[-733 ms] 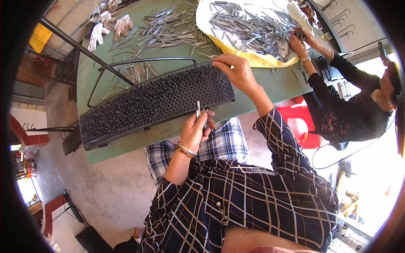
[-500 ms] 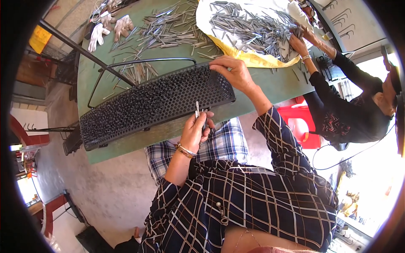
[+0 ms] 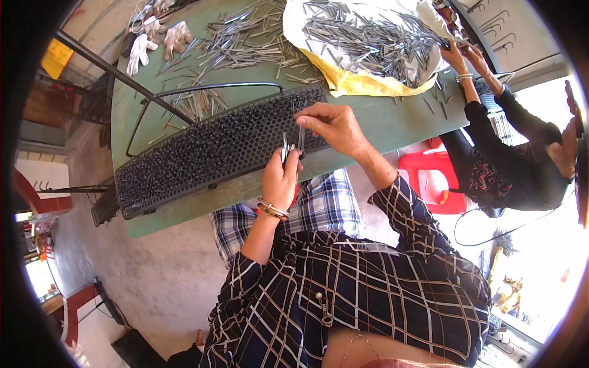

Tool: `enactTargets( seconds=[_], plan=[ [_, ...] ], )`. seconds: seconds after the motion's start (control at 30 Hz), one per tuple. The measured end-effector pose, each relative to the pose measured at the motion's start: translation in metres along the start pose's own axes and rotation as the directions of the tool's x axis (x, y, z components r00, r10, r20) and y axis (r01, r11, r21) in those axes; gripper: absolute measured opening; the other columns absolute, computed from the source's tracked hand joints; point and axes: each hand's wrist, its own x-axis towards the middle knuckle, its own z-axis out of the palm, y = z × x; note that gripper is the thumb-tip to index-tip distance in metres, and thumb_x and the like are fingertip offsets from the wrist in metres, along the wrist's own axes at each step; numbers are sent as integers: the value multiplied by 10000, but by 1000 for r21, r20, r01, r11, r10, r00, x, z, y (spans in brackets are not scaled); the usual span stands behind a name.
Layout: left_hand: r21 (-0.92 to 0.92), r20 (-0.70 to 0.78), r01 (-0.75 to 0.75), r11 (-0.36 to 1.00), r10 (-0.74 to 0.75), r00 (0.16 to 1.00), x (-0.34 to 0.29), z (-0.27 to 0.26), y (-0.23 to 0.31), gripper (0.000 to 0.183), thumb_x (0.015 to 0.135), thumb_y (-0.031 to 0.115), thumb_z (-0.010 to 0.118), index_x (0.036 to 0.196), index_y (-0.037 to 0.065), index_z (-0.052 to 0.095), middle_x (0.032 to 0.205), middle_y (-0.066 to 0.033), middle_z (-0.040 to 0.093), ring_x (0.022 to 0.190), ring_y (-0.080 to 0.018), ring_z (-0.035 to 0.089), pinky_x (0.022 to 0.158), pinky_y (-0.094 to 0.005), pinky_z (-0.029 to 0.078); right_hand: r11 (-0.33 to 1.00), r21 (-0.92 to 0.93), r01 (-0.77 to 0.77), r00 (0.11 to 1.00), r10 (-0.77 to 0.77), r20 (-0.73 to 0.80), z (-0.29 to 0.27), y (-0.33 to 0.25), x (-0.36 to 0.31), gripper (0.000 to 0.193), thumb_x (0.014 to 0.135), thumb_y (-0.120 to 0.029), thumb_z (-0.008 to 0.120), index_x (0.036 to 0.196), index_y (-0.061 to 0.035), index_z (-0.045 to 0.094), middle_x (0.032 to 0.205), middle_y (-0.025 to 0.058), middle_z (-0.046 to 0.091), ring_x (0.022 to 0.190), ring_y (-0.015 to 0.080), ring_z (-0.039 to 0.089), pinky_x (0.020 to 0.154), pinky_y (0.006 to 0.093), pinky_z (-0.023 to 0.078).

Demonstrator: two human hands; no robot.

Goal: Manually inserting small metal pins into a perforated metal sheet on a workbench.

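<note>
A long black tray (image 3: 215, 147) with rows of round holes lies along the near edge of the green table. Dark upright pieces fill many holes over its left and middle; bare holes show toward the right end. My left hand (image 3: 280, 183) is closed around several thin metal rods (image 3: 284, 146), their tips pointing up in front of the tray. Something red shows beside that palm. Over the tray's right part, my right hand (image 3: 337, 127) pinches a slim metal rod (image 3: 301, 136) hanging below its fingertips, close to the left hand's bunch.
Loose metal rods (image 3: 245, 46) lie spread across the green table (image 3: 374, 116). More are heaped on a white and yellow sack (image 3: 343, 84). Work gloves (image 3: 141, 52) lie at the far left. A co-worker's hands (image 3: 460, 58) are at the sack's right edge. A red stool (image 3: 432, 181) stands right.
My right hand has come left and down from the tray's far right corner to beside my left hand. My left hand has risen slightly. The co-worker's hands have shifted right, off the heap.
</note>
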Motion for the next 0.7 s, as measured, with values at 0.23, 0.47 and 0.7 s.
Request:
enactTargets(
  seconds=[0.23, 0.47, 0.7],
  plan=[
    [-170, 181, 180, 969, -149, 972, 0, 2, 0, 219, 959, 237, 482, 964, 31, 557, 686, -3, 513, 482, -36, 402, 392, -184, 291, 942, -242, 232, 961, -261, -95, -23, -1, 19, 152, 834, -123, 661, 936, -11, 677, 854, 51, 664, 742, 112, 601, 664, 248, 481],
    [-279, 302, 317, 906, -231, 925, -8, 3, -3, 230, 960, 245, 481, 994, 26, 543, 725, -9, 500, 491, -31, 381, 382, -169, 275, 851, -366, 376, 911, -412, -22, -29, 18, 44, 137, 817, -91, 660, 922, -5, 673, 878, 92, 666, 813, 199, 628, 742, 289, 486],
    [-277, 295, 318, 907, -234, 926, -8, 1, -4, 234, 962, 246, 472, 996, 25, 540, 724, -3, 503, 481, -25, 370, 379, -171, 274, 801, -402, 444, 889, -450, 87, -36, 22, 50, 144, 812, -89, 659, 929, -7, 672, 899, 93, 664, 831, 214, 628, 749, 299, 492]
  ],
)
